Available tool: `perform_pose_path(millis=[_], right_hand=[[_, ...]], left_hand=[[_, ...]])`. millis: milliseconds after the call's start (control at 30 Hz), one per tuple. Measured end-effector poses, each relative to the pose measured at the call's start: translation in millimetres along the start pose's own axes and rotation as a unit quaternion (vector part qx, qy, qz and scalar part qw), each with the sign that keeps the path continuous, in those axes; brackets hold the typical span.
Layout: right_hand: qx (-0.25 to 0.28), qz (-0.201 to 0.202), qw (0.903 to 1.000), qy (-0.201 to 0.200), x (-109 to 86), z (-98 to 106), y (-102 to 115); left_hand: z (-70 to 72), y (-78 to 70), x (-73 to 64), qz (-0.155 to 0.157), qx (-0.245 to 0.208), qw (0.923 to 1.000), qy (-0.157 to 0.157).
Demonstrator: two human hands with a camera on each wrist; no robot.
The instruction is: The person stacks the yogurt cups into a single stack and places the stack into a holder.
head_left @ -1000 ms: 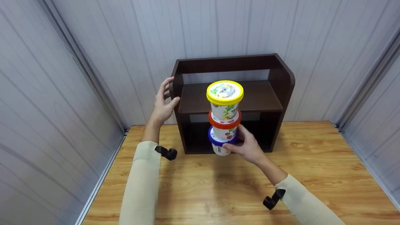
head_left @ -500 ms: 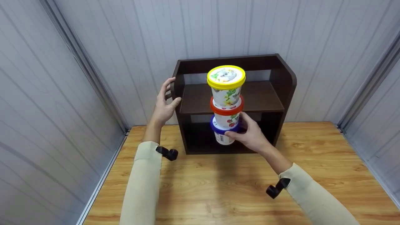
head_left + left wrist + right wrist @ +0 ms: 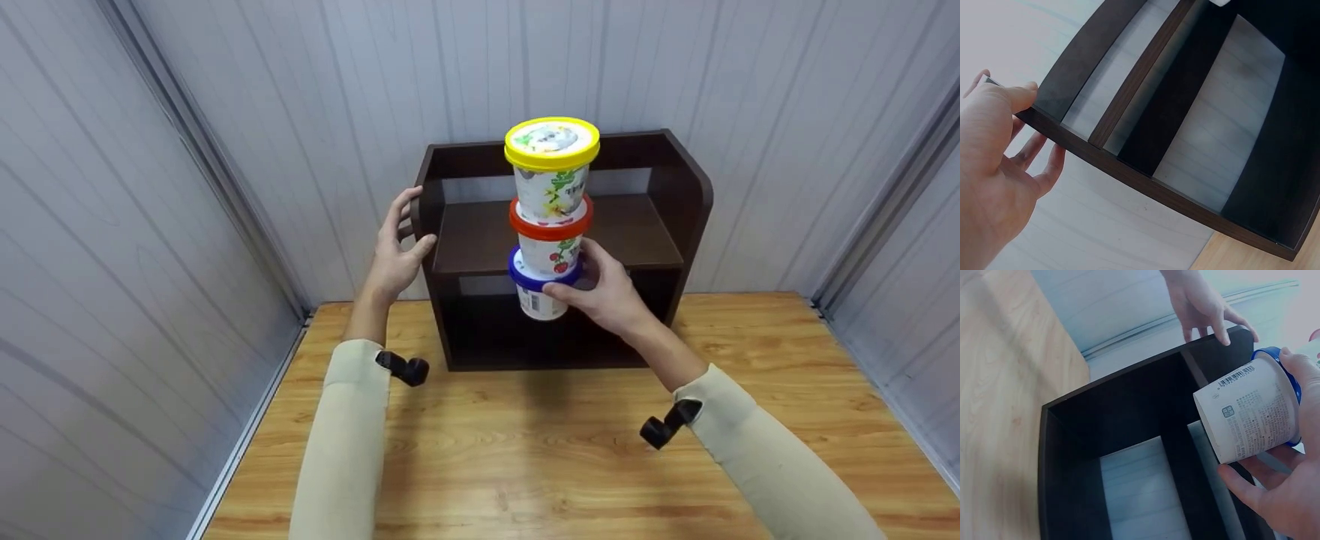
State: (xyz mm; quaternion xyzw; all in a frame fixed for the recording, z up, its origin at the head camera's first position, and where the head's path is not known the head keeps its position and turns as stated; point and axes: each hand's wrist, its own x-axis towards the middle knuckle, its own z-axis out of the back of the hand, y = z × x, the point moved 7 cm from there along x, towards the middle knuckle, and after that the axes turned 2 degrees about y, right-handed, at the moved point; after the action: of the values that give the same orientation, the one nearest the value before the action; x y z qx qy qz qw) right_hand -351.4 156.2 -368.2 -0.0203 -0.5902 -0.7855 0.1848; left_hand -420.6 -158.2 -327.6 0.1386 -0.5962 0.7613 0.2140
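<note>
Three round paper tubs stand in one upright stack, raised in front of the dark brown shelf (image 3: 480, 259). The top tub has a yellow lid (image 3: 551, 142), the middle tub (image 3: 544, 255) a red one. My right hand (image 3: 609, 294) grips the bottom, blue-lidded tub (image 3: 534, 301), thumb by its lid; barcode and small print show on its wall (image 3: 1247, 413) in the right wrist view. My left hand (image 3: 396, 251) holds the shelf's left side panel near the top. In the left wrist view its thumb (image 3: 1021, 97) lies over the panel's edge, other fingers outside.
The shelf has an upper board (image 3: 630, 232) with a back rail and a dark lower compartment (image 3: 480, 330). It stands on a wood-grain floor (image 3: 480, 442) against a pale panelled wall (image 3: 360, 112). Side walls rise at left and right.
My right hand has lifted the stack of tubs upward, slightly to the right, from low by the shelf's base to upper-board height. My left hand stays on the side panel.
</note>
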Motion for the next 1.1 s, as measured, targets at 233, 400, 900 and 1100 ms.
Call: perform_pose_path(millis=[233, 400, 900, 1100], right_hand=[[0.009, -0.002, 0.9999, -0.009, 12.6, 7, 11], [0.035, -0.013, 0.9993, -0.005, 19.8, 10, 16], [0.016, -0.036, 0.9991, -0.018, 36.2, 23, 19], [0.007, -0.039, 0.9988, -0.030, 44.3, 28, 18]], left_hand=[[-1.0, 0.7, 0.8, -0.004, -0.016, 0.9999, -0.001], [-1.9, 1.2, 0.9, 0.001, -0.009, 1.0000, 0.000], [-6.1, 0.7, 2.1, 0.008, -0.009, 0.9999, 0.000], [-5.8, 0.8, 2.0, 0.012, -0.007, 0.9999, -0.001]])
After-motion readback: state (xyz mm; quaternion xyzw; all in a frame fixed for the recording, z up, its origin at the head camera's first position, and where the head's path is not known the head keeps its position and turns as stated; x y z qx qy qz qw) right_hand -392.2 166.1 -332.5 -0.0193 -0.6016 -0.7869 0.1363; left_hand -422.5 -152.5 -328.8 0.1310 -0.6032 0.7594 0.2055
